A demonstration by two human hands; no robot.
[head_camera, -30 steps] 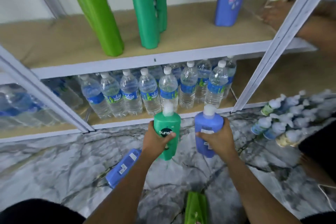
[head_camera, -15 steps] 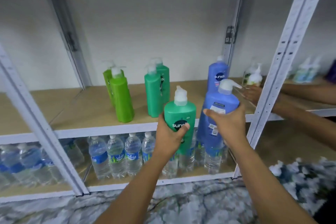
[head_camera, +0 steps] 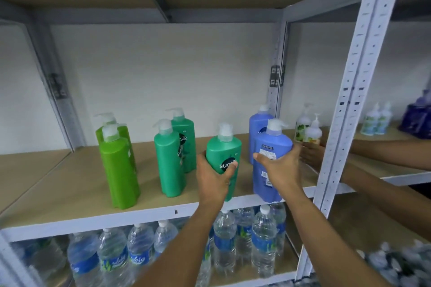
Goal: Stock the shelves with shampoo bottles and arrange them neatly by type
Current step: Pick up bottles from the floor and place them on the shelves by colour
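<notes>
Both my hands carry a shampoo bottle at the shelf's front edge.

My left hand (head_camera: 213, 176) wraps a teal bottle (head_camera: 224, 156), thumb across its label; my right hand (head_camera: 278, 168) clasps a blue bottle (head_camera: 271, 161) beside it. Beyond my left hand, on the shelf board (head_camera: 70, 193), stand two teal bottles (head_camera: 170, 161) and two lime-green bottles (head_camera: 119, 168); behind my right, another blue bottle (head_camera: 255, 128).

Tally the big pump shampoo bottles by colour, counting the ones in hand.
Lime green: 2, both on the shelf
Teal green: 3, one in the left hand
Blue: 2, one in the right hand
Total: 7
</notes>
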